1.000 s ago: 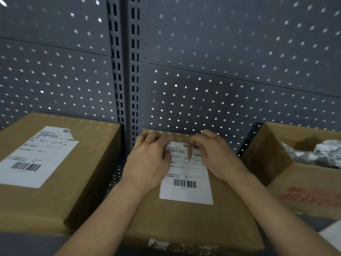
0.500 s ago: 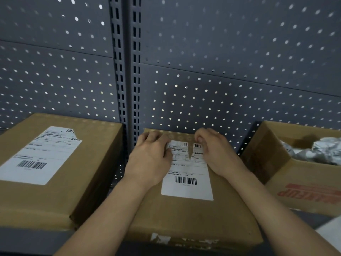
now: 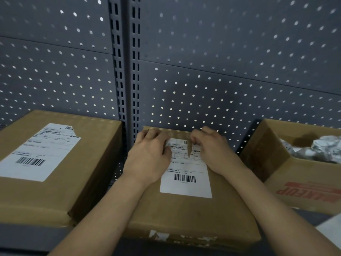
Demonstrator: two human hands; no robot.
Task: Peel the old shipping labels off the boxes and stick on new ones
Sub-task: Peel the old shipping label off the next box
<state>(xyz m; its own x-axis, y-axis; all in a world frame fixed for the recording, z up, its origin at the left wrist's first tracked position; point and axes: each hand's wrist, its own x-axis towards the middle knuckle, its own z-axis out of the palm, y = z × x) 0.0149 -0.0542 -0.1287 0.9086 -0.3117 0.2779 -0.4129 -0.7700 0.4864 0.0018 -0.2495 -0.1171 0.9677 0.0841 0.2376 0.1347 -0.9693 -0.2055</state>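
A closed cardboard box [image 3: 186, 215] stands in the middle of the shelf with a white shipping label [image 3: 186, 183] on its top. The label's far edge has a narrow V-shaped tear. My left hand [image 3: 149, 159] lies on the label's far left corner with its fingers curled onto the paper. My right hand [image 3: 212, 152] sits to the right of the tear, its fingertips pinched at the label's torn top edge. The label's lower half with the barcode lies flat on the box.
A larger closed box [image 3: 60, 193] at the left carries another white label [image 3: 36, 154] with a torn far corner. An open box [image 3: 304, 183] at the right holds crumpled silver wrapping [image 3: 321, 148]. A grey pegboard wall [image 3: 221, 71] rises close behind.
Both hands stay at the top of the middle box's label, and the right fingertips have shifted slightly along the torn edge. The label looks no further lifted.
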